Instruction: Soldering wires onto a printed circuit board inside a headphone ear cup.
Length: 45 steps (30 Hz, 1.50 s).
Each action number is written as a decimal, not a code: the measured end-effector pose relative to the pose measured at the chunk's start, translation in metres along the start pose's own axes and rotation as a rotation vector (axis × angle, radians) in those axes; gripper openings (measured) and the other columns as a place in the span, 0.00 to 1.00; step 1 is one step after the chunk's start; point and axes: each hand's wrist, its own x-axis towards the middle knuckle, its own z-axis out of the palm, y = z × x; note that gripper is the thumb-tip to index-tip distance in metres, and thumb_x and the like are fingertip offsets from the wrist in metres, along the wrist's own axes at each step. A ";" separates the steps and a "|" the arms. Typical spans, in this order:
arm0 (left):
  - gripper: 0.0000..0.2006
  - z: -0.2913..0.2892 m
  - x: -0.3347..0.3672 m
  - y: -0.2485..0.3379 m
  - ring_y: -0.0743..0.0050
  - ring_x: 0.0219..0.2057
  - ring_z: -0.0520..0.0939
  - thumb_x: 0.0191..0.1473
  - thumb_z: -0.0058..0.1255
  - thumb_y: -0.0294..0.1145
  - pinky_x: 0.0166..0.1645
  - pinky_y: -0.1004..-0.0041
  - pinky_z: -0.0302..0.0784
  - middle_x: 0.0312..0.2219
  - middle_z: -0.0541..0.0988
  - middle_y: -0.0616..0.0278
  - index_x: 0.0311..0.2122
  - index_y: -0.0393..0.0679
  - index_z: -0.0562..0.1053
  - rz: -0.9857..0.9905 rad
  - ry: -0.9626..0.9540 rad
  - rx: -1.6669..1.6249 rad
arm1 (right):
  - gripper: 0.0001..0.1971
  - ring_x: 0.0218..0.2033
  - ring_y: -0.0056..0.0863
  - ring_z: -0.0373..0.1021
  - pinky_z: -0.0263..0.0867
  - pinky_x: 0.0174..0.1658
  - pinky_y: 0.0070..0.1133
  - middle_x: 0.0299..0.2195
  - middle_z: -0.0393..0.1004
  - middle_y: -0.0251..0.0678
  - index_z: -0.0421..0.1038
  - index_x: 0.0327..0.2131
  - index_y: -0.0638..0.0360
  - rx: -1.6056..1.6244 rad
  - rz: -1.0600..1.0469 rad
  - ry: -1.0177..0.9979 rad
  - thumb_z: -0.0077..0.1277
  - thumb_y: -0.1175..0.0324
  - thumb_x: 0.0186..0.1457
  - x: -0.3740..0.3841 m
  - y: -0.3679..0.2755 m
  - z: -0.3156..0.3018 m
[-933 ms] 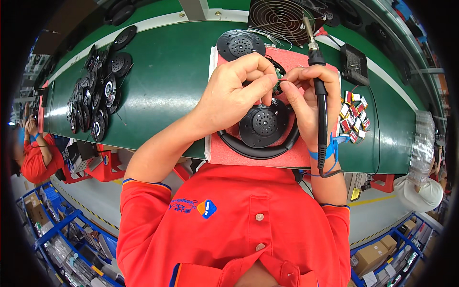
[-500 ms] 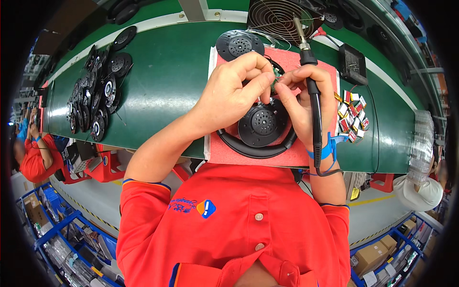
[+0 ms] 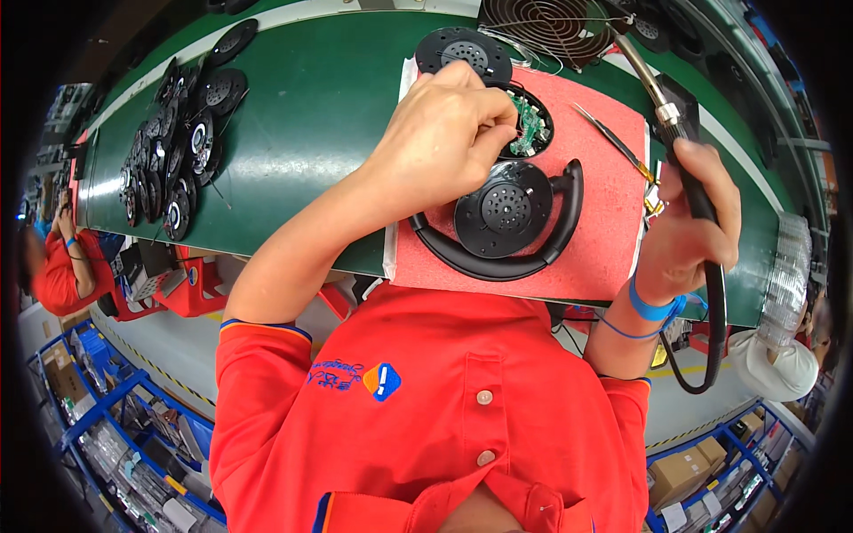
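My right hand (image 3: 697, 213) is wrapped round the handle of a soldering iron (image 3: 656, 89), its metal tip pointing up and left, past the mat's right edge. My left hand (image 3: 449, 129) is pinched at the left edge of a green circuit board (image 3: 533, 129); whatever is between its fingertips is too small to make out. The board sits in a black oval ear cup of a headphone, whose curved black headband (image 3: 567, 218) lies on a pink foam mat (image 3: 604, 258). Inside the curve is a round perforated speaker plate (image 3: 505, 209). Another speaker plate (image 3: 458, 55) lies beyond my left hand.
Tweezers (image 3: 613, 140) lie on the mat's right side. A heap of black speaker plates (image 3: 155, 169) covers part of the green bench at left. At the back stands a fan with a round grille (image 3: 542, 22). Stacked clear plastic trays (image 3: 786, 275) stand at far right.
My right hand has swung right with the soldering iron, away from the circuit board. The tweezers now show on the mat. My left hand has shifted slightly up and stays pinched beside the board.
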 end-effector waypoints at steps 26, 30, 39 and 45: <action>0.03 0.012 0.003 -0.013 0.57 0.51 0.64 0.43 0.56 0.28 0.56 0.60 0.55 0.43 0.75 0.68 0.23 0.42 0.75 0.088 0.080 0.164 | 0.22 0.15 0.21 0.60 0.53 0.19 0.19 0.16 0.71 0.35 0.72 0.19 0.64 0.100 0.033 -0.217 0.41 0.58 0.60 -0.020 0.008 0.019; 0.03 0.012 0.004 -0.013 0.57 0.51 0.64 0.42 0.56 0.28 0.56 0.60 0.55 0.43 0.75 0.67 0.23 0.42 0.75 0.091 0.081 0.169 | 0.14 0.14 0.21 0.61 0.56 0.19 0.18 0.18 0.75 0.34 0.73 0.20 0.62 0.156 -0.004 -0.220 0.48 0.66 0.56 -0.021 0.013 0.018; 0.03 0.011 0.003 -0.013 0.56 0.52 0.64 0.42 0.56 0.27 0.56 0.60 0.56 0.42 0.76 0.67 0.23 0.41 0.75 0.092 0.088 0.179 | 0.14 0.14 0.20 0.62 0.57 0.18 0.17 0.18 0.74 0.34 0.73 0.20 0.62 0.165 -0.008 -0.213 0.47 0.66 0.56 -0.020 0.011 0.020; 0.03 0.013 0.003 -0.013 0.57 0.52 0.64 0.42 0.56 0.28 0.56 0.60 0.55 0.43 0.75 0.67 0.23 0.41 0.75 0.098 0.081 0.189 | 0.16 0.14 0.21 0.62 0.57 0.19 0.18 0.17 0.74 0.33 0.73 0.19 0.62 0.151 0.011 -0.218 0.47 0.64 0.57 -0.020 0.010 0.019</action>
